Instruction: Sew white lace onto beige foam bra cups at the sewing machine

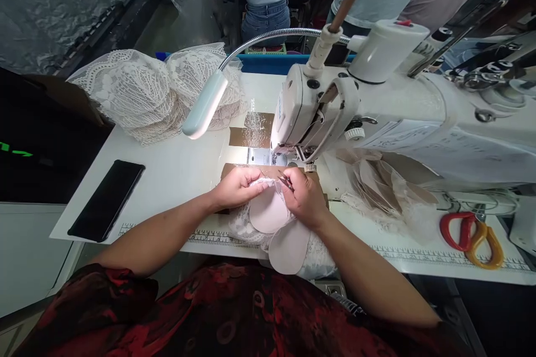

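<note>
My left hand point(238, 187) is closed, pinching the white lace edge of a pale pink padded cup point(268, 213) on the sewing table. My right hand point(304, 196) is closed around small metal snips point(286, 180), whose tips touch the lace at the top of the cup. A second pink cup point(290, 247) hangs over the table's front edge, with white lace point(242, 226) under both. The white sewing machine point(335, 106) stands just behind my hands, its needle area lit.
A pile of white lace pieces point(146, 92) lies at the back left beside a gooseneck lamp point(205, 104). A black phone point(106, 199) rests on the left. Beige cut pieces point(377, 178) and red and orange scissors point(471, 237) lie right. Two people stand behind the table.
</note>
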Available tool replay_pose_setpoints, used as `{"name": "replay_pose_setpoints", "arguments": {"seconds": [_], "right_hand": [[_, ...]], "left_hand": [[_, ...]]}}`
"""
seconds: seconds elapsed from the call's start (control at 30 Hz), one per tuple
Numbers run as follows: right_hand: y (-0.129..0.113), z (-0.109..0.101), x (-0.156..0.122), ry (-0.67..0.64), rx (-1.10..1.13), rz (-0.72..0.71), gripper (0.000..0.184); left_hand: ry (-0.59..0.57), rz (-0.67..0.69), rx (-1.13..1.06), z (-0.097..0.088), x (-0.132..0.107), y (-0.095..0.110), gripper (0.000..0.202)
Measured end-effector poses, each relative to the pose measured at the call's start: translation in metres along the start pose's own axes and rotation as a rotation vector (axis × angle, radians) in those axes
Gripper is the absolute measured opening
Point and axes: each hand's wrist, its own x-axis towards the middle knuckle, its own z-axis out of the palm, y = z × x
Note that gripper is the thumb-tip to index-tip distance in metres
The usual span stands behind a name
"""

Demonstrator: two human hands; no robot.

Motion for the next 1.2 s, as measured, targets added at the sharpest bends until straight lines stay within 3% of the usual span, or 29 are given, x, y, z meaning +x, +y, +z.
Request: {"name": "replay_pose_setpoints", "arguments": {"seconds": [0.3, 0.67, 1.2], "right_hand": [[-0.002, 0.000, -0.001, 0.064, -0.008, 0.130, 0.015], [-0.010, -0.007, -0.006, 0.020, 0.105, -0.048, 0.037], [-0.012, -0.003, -0.006, 0.038, 0.060, -0.035, 0.039]], "left_hand": [[0.003, -0.158, -0.174, -0.003, 0.000, -0.001, 0.037], [0.009, -0.179, -0.372, -0.004, 0.000, -0.001, 0.034], [0.066, -0.137, -0.340, -0.002, -0.001, 0.003, 0.031]]}}
